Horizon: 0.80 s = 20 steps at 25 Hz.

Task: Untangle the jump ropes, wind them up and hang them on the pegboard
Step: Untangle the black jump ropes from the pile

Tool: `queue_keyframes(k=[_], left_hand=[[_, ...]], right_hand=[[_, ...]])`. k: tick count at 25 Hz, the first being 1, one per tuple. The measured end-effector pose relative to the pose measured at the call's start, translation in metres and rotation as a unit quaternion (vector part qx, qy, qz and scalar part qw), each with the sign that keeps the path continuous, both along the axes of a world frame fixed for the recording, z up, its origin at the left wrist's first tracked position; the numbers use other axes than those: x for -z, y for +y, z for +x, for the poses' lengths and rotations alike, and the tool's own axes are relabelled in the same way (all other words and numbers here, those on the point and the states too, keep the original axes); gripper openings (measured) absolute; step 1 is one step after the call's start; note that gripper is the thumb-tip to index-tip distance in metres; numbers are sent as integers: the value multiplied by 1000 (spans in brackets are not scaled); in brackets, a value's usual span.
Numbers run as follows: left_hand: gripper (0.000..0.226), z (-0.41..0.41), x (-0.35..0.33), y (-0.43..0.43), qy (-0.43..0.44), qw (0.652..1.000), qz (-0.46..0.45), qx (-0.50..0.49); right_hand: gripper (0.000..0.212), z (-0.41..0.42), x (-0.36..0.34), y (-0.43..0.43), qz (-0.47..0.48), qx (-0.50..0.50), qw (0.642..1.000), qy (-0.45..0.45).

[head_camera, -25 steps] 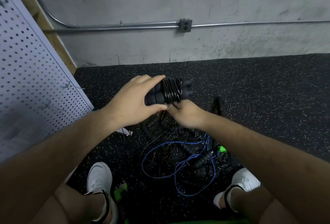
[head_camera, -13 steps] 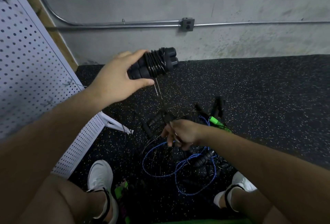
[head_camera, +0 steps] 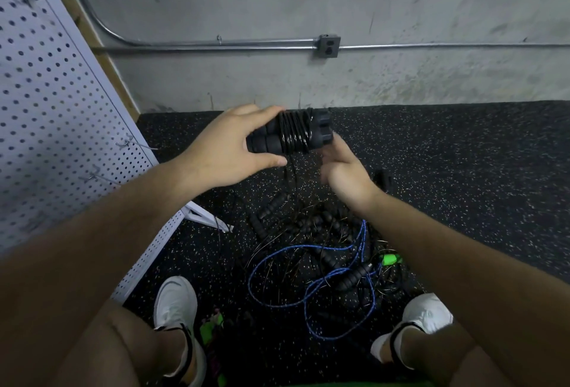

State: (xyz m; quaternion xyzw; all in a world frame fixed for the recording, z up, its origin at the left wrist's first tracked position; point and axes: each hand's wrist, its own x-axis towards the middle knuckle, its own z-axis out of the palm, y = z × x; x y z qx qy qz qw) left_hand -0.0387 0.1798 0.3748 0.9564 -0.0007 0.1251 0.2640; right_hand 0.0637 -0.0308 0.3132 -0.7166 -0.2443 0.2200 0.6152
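Note:
My left hand [head_camera: 228, 152] grips a pair of black jump-rope handles [head_camera: 320, 130] held side by side, with black cord [head_camera: 294, 135] wound round them in several turns. Loose cord strands hang from the bundle down to the floor. My right hand [head_camera: 345, 170] is motion-blurred just below the handles' right end; whether it holds cord I cannot make out. A tangled pile of ropes [head_camera: 308, 232] lies on the floor between my feet: a blue rope [head_camera: 308, 247], black handles and a green handle [head_camera: 390, 259]. The white pegboard [head_camera: 46, 93] leans at the left with wire hooks [head_camera: 135, 144].
Black speckled rubber flooring [head_camera: 462, 170] runs to a concrete wall with a metal conduit and an outlet box [head_camera: 328, 46]. My white shoes [head_camera: 175, 303] [head_camera: 428, 312] flank the pile. The pegboard's foot [head_camera: 203, 217] juts toward the ropes.
My left hand brought the wound bundle down and right from its raised position. My right hand rose from the floor pile to the bundle's right end.

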Motion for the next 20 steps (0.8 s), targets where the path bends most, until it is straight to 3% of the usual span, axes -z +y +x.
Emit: queue_keyframes(k=[2, 4, 8, 9, 12, 15, 18, 20], left_hand=[[88, 1, 3, -4, 5, 1000, 0, 11], [83, 2, 2, -6, 4, 1000, 1, 18], [65, 1, 1, -6, 29, 998, -38, 35], [64, 1, 2, -5, 40, 997, -46, 40], [60, 0, 3, -2, 44, 996, -70, 32], [65, 0, 3, -1, 23, 998, -67, 1], [70, 3, 4, 7, -2, 997, -55, -54], [71, 6, 8, 18, -10, 996, 8, -83]], right_hand=[[42, -9, -18, 10, -77, -55, 995, -10], [23, -15, -15, 22, -97, -88, 991, -8], [46, -14, -11, 38, 1, -36, 995, -94], [43, -11, -10, 41, 8, -25, 994, -106], [22, -11, -14, 42, -112, -26, 982, -149], [29, -20, -9, 42, -118, -57, 991, -25], [29, -34, 4, 47, -146, -119, 982, 11], [28, -47, 8, 51, -168, -146, 974, 37]])
